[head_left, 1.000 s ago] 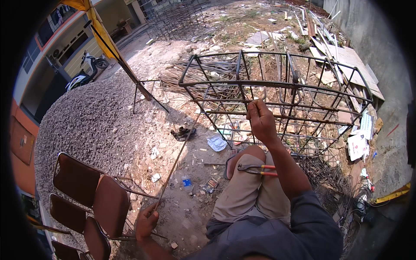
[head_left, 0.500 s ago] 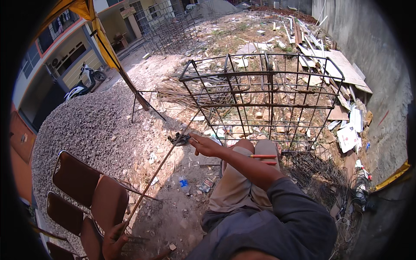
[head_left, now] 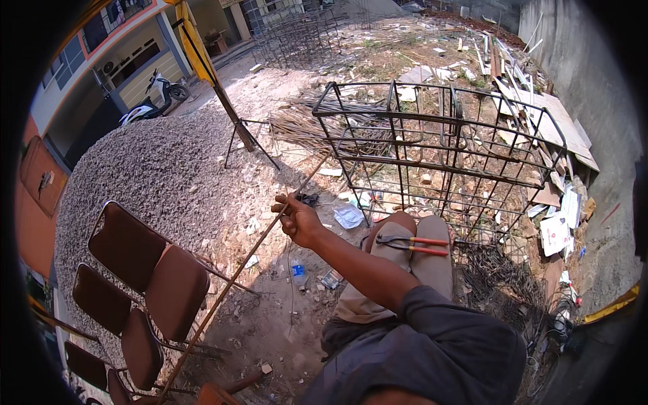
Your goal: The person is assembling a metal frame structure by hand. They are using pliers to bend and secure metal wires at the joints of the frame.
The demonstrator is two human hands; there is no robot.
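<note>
A long thin steel rod [head_left: 233, 280] slants from the lower left up to the rebar pile in front of me. My right hand [head_left: 298, 221] is closed round its upper part, thumb and fingers pinching it. Behind that hand lies a small dark bundle [head_left: 309, 200] on the ground, partly hidden. My left hand is out of view; the rod's near end runs down to the lower left edge. Pincers with red handles [head_left: 430, 247] rest across my thighs, their dark jaws pointing left.
A tied rebar cage [head_left: 395, 158] stands before my knees, with loose rebar [head_left: 331, 125] behind it. Brown chairs [head_left: 179, 293] and a gravel heap [head_left: 152, 165] are at left. Boards [head_left: 550, 128] lie along the concrete wall [head_left: 587, 74]. A crushed bottle [head_left: 298, 273] lies on the dirt.
My view has shifted, so the scene sits farther right. My right hand now grips the rod, away from the dark bundle. My left hand has left the view. The pincers' jaws are uncovered.
</note>
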